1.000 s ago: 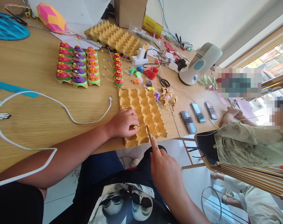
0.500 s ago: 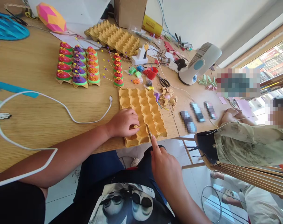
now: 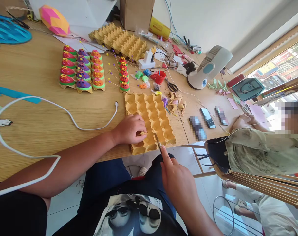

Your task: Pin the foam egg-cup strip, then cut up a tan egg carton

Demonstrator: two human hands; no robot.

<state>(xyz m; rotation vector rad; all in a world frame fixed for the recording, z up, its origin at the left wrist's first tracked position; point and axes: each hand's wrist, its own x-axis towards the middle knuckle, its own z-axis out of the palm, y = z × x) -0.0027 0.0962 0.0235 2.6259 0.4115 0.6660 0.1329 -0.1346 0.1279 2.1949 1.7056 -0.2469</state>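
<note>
A yellow-brown cardboard egg tray lies at the table's front edge, its cups facing up. My left hand rests on the tray's left side, fingers curled over and gripping it. In my right hand is a slim knife, forefinger stretched along its back. The blade's tip touches the tray's lower middle, just right of my left fingers; the handle is hidden in my palm.
Painted egg-carton caterpillars stand behind left, a second egg tray farther back. A white cable loops across the left. Scissors, a red cup, a fan and phones lie rightward. A person sits at right.
My right hand and the knife have drawn back slightly, down and to the right, toward my body. My left hand and the egg tray stay in place.
</note>
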